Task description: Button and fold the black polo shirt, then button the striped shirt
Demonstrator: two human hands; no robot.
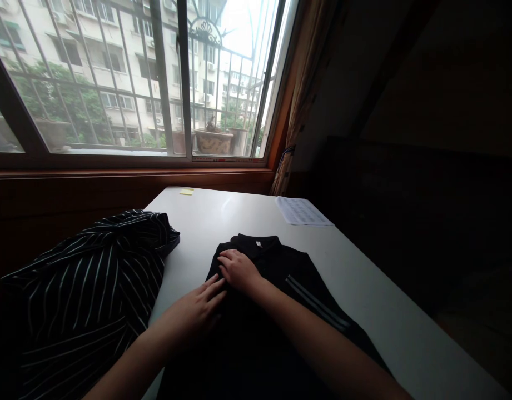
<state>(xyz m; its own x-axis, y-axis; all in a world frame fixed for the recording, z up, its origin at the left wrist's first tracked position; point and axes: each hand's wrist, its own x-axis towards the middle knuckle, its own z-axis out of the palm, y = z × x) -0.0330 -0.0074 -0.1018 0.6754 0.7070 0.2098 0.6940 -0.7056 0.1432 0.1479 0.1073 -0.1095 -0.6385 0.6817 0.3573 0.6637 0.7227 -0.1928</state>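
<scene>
A black collared shirt point(276, 344) lies spread on the white table point(222, 214), its collar towards the window and a small pale label inside the neck. Two grey stripes run along the sleeve on the right side. My left hand point(201, 305) rests on the shirt's left edge with its fingers stretched and slightly apart. Just beyond it, my right hand point(241, 270) reaches across to the left shoulder and lies on the cloth, fingers extended. The dark fabric hides any fold beneath the fingertips.
To the left, a black and white striped garment point(93, 289) hangs in a heap by the table edge. Printed sheets point(303, 211) lie at the far right corner, and a yellow sticky note point(187, 191) at the far left. Behind stands a barred window point(126, 83) with a curtain point(293, 128).
</scene>
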